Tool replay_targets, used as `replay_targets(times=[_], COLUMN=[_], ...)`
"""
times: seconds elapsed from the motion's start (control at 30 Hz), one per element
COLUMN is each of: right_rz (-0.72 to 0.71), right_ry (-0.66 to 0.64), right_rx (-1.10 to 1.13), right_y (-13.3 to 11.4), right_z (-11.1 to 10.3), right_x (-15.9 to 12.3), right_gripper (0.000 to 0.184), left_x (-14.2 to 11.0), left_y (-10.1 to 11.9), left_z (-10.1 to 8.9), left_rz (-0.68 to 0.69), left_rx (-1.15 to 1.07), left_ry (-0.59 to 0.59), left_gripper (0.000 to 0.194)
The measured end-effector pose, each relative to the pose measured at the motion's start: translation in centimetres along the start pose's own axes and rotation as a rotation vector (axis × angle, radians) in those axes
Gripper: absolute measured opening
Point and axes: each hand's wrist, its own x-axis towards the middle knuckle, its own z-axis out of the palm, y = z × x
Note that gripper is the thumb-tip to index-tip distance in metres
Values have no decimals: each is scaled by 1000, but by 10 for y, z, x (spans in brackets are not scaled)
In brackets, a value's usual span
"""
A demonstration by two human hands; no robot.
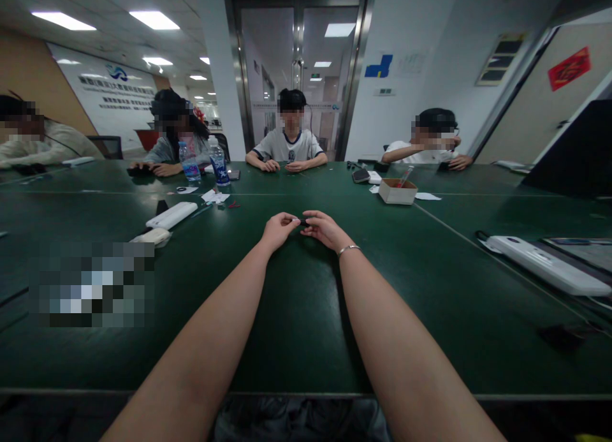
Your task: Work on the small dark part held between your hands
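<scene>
Both my arms stretch forward over the green table [306,314], and the hands meet near its middle. My left hand [278,230] pinches one end of a small dark object [303,222] between thumb and fingers. From the other side my right hand [326,230], with a silver bracelet [349,249] at the wrist, closes its fingertips on the same object. Most of the object is hidden by the fingers, and it is too small to tell its kind.
Left of my hands lie a white power strip [172,215], paper scraps [215,196] and two bottles [218,161]. A small cardboard box [397,192] stands ahead to the right. Another power strip [549,263] lies at far right. Several people sit around the table.
</scene>
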Motion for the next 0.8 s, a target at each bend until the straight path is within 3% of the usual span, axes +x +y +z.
replay_targets(times=[0.17, 0.33, 0.53, 0.67, 0.8], right_rz=[-9, -18, -20, -19, -20], right_ry=[-4, 28, 14, 11, 22], right_rx=[7, -10, -47, -21, -42], right_y=[1, 2, 1, 0, 1], right_z=[0, 3, 3, 2, 4], right_x=[1, 1, 1, 0, 0], right_gripper=[23, 4, 4, 15, 4], left_x=[-2, -2, -1, -2, -3], left_y=[4, 5, 2, 5, 7], left_z=[0, 0, 2, 2, 2], left_rz=[-5, 23, 18, -2, 4], left_rx=[6, 13, -10, -7, -8], left_ry=[11, 33, 31, 24, 27], left_gripper=[22, 20, 21, 21, 21])
